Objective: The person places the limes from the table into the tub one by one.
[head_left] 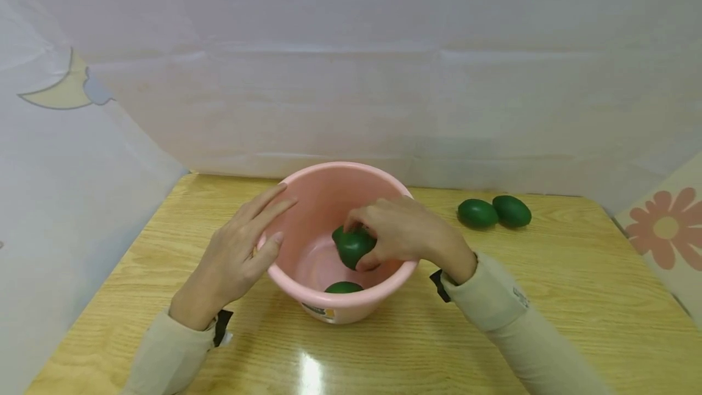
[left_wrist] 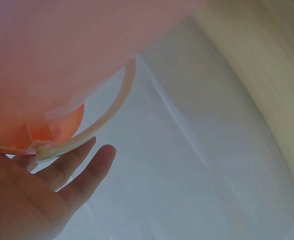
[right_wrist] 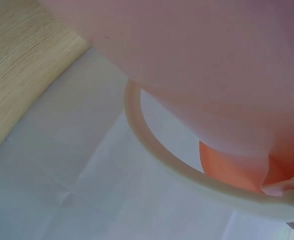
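- Right hand [head_left: 403, 233] is curled round a green fruit [head_left: 353, 245], held inside the pink bucket [head_left: 329, 306] just below the rim.
- Left hand [head_left: 238, 249] w/ fingers straight, pressed flat on the bucket's left wall.
- Imo lower it gently, 2nd green fruit [head_left: 343, 288] already on the bottom near the front wall.
- Keep that left hand bracing so the bucket doesn't slide.
- Farther right on the table [head_left: 576, 297]: two more green ones [head_left: 494, 212], touching, nothing blocking them.

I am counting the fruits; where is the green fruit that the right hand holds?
In the head view, the green fruit is inside the pink bucket, gripped by the right hand.
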### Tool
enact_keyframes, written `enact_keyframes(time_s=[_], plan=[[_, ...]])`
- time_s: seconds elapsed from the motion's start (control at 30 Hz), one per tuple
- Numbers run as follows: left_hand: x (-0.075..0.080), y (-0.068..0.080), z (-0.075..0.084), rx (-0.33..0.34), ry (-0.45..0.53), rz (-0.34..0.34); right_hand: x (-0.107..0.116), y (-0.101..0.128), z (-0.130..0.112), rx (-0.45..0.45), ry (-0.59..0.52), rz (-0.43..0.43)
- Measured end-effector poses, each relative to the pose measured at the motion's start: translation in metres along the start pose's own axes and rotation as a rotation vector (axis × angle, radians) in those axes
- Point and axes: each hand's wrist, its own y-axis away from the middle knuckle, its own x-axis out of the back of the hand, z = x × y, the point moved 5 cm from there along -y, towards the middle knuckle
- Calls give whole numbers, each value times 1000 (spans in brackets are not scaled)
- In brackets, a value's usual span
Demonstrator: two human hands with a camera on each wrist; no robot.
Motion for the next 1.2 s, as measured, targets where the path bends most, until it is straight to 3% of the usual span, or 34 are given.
enact_keyframes(time_s=[0.13,0.33,0.77,0.97,1.2], plan=[[1,1,-1,3,-1,-1,0,-1,-1,23,-46,11],[2,3,-3,7,-5,2,2,-1,-2,52,-85,93],[-2,1,-3,2,11,1,12,9,4,49,-261,355],[-2,1,-2,3,14,5,19,17,12,53,-271,488],[-1,0,-2,3,13,6,25,33,25,54,-318,550]])
